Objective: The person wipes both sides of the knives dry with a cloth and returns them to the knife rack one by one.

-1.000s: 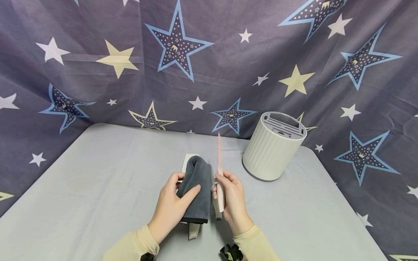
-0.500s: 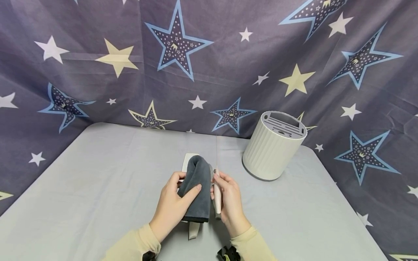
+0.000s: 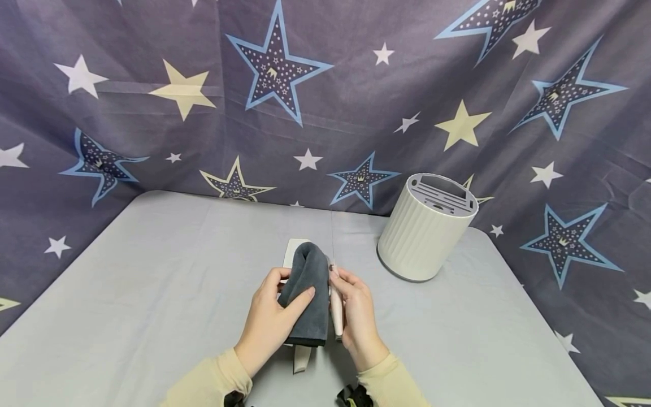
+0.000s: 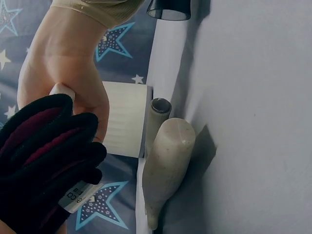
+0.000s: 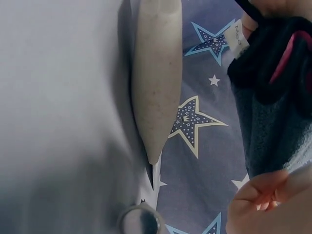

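To work well here, the person should steer the slim pale knife (image 3: 337, 310) by its handle alone, with thick folds of the dark grey cloth (image 3: 309, 311) between skin and edge. The left hand (image 3: 269, 322) grips the cloth, thumb on top, wrist coming from between 7 and 8 o'clock. At the cloth's 3 o'clock, the right hand (image 3: 358, 319) pinches the knife handle, tip towards 12, forearm from 5.
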Available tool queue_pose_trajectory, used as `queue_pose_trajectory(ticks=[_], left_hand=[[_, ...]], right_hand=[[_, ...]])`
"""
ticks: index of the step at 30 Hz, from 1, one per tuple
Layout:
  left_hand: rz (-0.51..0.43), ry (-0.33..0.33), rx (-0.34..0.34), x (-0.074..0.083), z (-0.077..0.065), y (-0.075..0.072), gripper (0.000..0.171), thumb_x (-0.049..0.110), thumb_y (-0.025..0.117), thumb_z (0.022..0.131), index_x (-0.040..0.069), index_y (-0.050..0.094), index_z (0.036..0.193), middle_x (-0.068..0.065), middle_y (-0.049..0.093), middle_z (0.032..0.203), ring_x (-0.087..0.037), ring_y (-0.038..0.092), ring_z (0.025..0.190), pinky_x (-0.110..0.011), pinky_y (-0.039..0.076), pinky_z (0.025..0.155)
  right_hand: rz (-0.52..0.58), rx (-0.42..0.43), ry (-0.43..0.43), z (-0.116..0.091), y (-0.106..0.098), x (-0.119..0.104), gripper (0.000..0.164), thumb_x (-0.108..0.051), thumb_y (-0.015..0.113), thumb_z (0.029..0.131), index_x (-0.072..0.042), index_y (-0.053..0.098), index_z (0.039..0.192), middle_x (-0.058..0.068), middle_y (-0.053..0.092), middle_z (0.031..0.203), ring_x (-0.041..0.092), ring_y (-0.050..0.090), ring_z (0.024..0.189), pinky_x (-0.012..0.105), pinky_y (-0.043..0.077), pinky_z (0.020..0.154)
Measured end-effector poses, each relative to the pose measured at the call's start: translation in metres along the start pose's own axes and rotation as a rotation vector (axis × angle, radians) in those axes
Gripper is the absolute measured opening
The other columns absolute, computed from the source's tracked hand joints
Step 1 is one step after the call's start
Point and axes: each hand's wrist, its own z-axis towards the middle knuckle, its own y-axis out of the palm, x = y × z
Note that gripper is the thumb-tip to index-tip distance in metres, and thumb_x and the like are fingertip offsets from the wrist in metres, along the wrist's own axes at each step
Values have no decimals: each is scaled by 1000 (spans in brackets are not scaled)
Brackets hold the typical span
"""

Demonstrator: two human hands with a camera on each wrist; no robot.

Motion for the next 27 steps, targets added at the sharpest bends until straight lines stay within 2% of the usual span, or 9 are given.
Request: queue_pose_trajectory(ticks=[5, 12, 16, 21, 27], left_hand=[[6, 2, -2, 1, -1, 1, 37, 27, 75, 88, 12, 58, 118, -7, 63, 109, -18, 58, 97, -27, 52, 71], [22, -1, 4, 3, -3, 3, 39, 29, 75, 88, 13, 58, 119, -7, 60, 113, -21, 57, 101, -30, 50, 74], [15, 3, 9, 4, -5, 5, 39, 29, 76, 87, 15, 59, 120, -6, 60, 114, -20, 57, 101, -30, 50, 74], [-10, 12, 3, 6, -9, 8, 38, 28, 76, 87, 16, 60, 118, -6, 62, 114, -19, 58, 99, -29, 51, 73], [-26, -5, -2, 9, -12, 8, 38, 28, 76, 87, 16, 59, 119, -6, 62, 113, -18, 57, 96, -28, 50, 70]], right_hand=[[4, -22, -10, -2, 2, 0, 45, -21, 56, 99, 7, 52, 134, 10, 62, 121, 12, 63, 96, 25, 53, 82], [-10, -6, -6, -3, 6, 5, 45, -25, 58, 99, 3, 55, 134, 11, 64, 121, 12, 65, 95, 26, 55, 81], [-28, 16, -22, -4, 8, 8, 46, -26, 58, 99, 2, 55, 135, 14, 57, 136, 12, 60, 109, 24, 52, 88], [-2, 12, -31, -6, 9, 9, 46, -28, 54, 101, 2, 54, 137, 16, 52, 143, 17, 57, 120, 25, 51, 94], [-4, 22, -49, -8, 11, 8, 44, -24, 52, 101, 4, 54, 136, 17, 52, 142, 15, 58, 115, 24, 51, 91]])
